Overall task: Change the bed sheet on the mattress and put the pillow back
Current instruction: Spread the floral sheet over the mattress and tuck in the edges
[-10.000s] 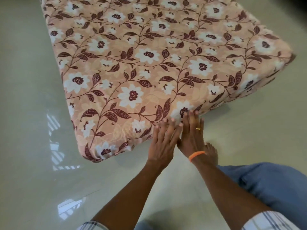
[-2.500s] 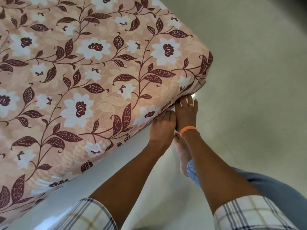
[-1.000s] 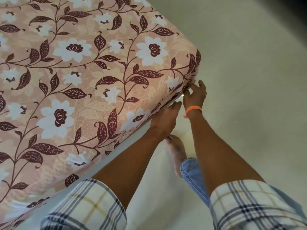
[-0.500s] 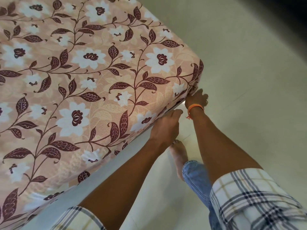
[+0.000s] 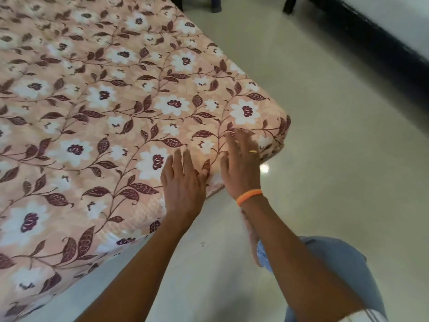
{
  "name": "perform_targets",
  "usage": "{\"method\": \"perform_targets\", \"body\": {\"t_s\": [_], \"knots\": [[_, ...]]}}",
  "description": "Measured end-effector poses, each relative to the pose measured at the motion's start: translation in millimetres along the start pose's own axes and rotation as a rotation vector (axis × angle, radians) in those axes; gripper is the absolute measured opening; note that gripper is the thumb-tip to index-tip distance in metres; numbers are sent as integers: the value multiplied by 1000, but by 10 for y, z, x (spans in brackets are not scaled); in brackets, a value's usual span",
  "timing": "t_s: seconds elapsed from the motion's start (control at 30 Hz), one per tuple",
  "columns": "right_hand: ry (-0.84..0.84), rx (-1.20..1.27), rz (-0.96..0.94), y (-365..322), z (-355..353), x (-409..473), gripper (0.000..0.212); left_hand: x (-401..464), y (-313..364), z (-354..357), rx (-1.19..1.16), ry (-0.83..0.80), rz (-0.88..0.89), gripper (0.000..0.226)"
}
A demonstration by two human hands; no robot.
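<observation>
Peach floral cotton bed sheet fitted on mattress; left hand, right hand fingers flat at 5 o'clock corner. Pillow unseen, pending.

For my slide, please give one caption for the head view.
Both hands, left hand and right hand, flat on the floral sheet near the mattress corner.

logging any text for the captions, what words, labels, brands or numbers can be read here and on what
None: no words, labels, brands or numbers can be read in this view.
The bed sheet carries only a flower and leaf print.
The orange wristband and the ring on the right hand show no readable marking.
</observation>
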State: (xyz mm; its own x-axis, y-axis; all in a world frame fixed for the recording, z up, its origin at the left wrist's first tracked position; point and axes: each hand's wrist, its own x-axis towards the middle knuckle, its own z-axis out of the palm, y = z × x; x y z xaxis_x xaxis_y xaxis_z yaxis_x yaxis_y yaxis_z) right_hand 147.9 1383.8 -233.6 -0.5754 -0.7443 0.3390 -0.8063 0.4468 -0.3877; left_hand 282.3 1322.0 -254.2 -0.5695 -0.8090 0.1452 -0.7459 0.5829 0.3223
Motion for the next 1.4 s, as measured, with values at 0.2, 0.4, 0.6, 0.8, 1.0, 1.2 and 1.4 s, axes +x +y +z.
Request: {"method": "perform_targets", "body": {"t_s": [0.2, 0.4, 0.6, 0.8, 1.0, 1.2, 1.4], "knots": [[-482, -40, -215, -566, 155, -214, 24, -410, -358, -171, 89, -241, 80, 65], [-687, 287, -140, -1225, -358, 203, 26, -139, -187, -1262, -272, -78, -372, 37], [-793, 574, 56, -1938, -1493, 851, 20, 19, 172, -2706, -412, -18, -630, 28], [-926, 668, 19, -2850, -2654, 1598, 25, -12, 370, -4300, -716, 175, -1101, 12], [-979, 682, 42, -3772, -3015, 1802, 22, -112, -4, -5265, -1015, 485, -1248, 11], [-1080, 712, 178, -4834, -2914, 1082, 18, -839, -808, -5527, -1233, 563, -1289, 9], [-1172, 667, 117, -5828, -2769, 291, 19, -1636, -1653, -5849, -1248, 563, -1384, 14]]}}
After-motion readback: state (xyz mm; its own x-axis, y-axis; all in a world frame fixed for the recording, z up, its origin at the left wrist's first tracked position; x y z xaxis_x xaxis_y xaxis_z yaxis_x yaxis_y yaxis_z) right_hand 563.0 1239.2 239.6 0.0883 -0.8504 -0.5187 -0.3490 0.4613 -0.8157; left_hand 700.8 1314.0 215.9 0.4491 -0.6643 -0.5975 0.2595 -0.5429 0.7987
